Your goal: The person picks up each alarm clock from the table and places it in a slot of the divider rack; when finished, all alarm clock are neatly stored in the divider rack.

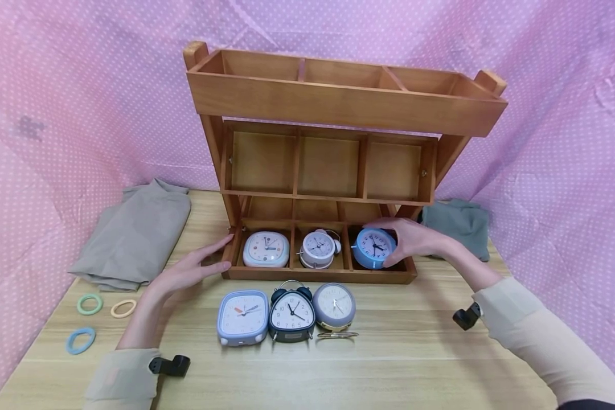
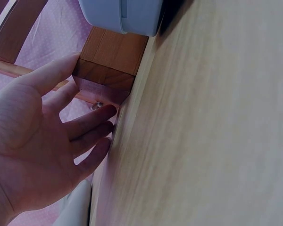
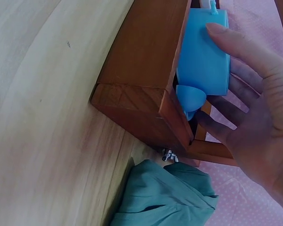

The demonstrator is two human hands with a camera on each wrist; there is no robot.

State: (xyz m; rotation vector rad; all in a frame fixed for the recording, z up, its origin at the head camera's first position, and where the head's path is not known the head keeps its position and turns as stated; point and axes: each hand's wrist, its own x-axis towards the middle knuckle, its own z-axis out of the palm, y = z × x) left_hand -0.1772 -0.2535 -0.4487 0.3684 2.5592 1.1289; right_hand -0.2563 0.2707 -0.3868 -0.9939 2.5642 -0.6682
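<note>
My right hand point(image 1: 410, 238) holds a round blue alarm clock point(image 1: 374, 248) in the right compartment of the bottom tier of a wooden rack point(image 1: 318, 275). In the right wrist view its thumb lies on the clock's side point(image 3: 203, 52), with the fingers partly hidden behind. My left hand point(image 1: 191, 270) touches the left end of that tier, fingers spread and loosely bent, as the left wrist view shows at the wooden corner point(image 2: 104, 70). A white clock point(image 1: 266, 249) sits in the left compartment. In the middle one stands a white twin-bell alarm clock point(image 1: 318, 249).
Before the rack stand a blue square clock point(image 1: 243, 318), a dark triangular alarm clock point(image 1: 292, 316) and a grey-purple round clock point(image 1: 334, 306). Three rings, one a green ring point(image 1: 89, 304), lie left. Grey cloth point(image 1: 133, 236) and green cloth point(image 1: 458, 225) flank the rack.
</note>
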